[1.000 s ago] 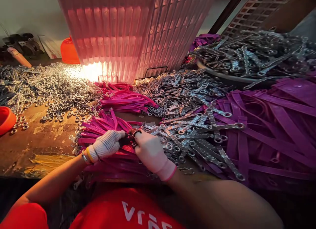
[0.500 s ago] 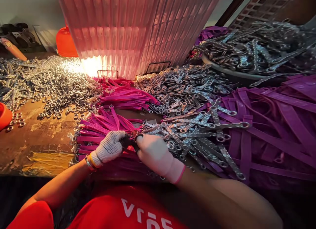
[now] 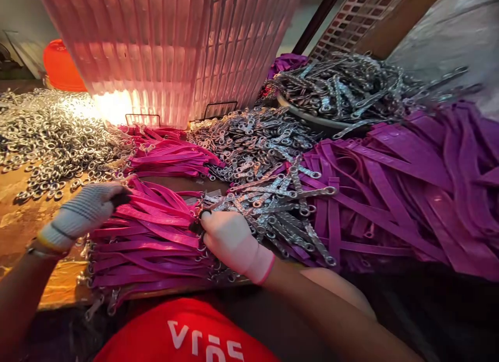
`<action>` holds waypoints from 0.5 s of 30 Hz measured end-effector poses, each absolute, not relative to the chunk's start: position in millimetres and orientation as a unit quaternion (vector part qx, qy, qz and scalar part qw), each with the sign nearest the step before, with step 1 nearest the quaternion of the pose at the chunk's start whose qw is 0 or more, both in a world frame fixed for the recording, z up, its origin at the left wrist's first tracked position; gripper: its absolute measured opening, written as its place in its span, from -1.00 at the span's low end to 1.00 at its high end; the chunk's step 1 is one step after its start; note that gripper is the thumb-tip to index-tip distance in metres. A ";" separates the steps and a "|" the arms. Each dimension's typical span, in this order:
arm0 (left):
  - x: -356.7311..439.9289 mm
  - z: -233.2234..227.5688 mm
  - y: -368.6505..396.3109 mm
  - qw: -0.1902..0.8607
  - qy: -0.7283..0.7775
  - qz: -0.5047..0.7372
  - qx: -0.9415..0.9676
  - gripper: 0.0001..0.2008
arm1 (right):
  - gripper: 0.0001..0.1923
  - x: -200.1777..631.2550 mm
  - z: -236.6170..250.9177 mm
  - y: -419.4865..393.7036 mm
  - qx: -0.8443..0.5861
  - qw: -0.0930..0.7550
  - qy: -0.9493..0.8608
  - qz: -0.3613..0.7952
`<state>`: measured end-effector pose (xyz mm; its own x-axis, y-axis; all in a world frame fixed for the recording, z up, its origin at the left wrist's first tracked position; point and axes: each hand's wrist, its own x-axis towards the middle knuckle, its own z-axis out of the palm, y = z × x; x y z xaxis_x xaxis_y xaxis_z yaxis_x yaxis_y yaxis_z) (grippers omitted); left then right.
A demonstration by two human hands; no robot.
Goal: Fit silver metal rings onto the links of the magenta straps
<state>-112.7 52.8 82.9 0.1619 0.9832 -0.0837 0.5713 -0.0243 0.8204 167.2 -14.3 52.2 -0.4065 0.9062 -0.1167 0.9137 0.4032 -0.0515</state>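
My left hand, in a white dotted glove with black fingertips, is at the left of a pile of magenta straps. Its fingers are pinched at the left end of a magenta strap; the exact grip is partly hidden. At the pile's right edge, my gloved right hand is closed with thumb and finger together at that strap's other end. Small metal rings and links are fixed to the strap ends. Right beside my right hand lie loose twisted metal links.
Metal rings are heaped at the left, near an orange container. A tall ribbed translucent panel stands behind a second strap bundle. On the right are a heaped basin of metal links and wide purple straps.
My hands were together over the strap pile and are now apart. The left hand has moved left and up to the pile's left edge. The camera view has shifted right.
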 end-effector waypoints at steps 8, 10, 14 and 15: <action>-69.7 72.7 29.5 0.594 0.568 0.335 0.461 -0.51 | -0.71 243.9 46.0 53.6 0.601 0.093 0.794 0.006; -43.1 64.0 26.3 0.715 0.492 0.305 0.392 -0.41 | -0.71 256.3 31.1 77.1 0.590 0.127 0.798 0.004; -12.2 52.1 25.2 0.829 0.364 0.249 0.343 -0.29 | -0.73 262.8 6.6 96.7 0.583 0.134 0.802 -0.005; -9.6 50.1 24.8 0.840 0.345 0.245 0.340 -0.24 | -0.72 261.9 5.3 95.7 0.585 0.125 0.801 -0.006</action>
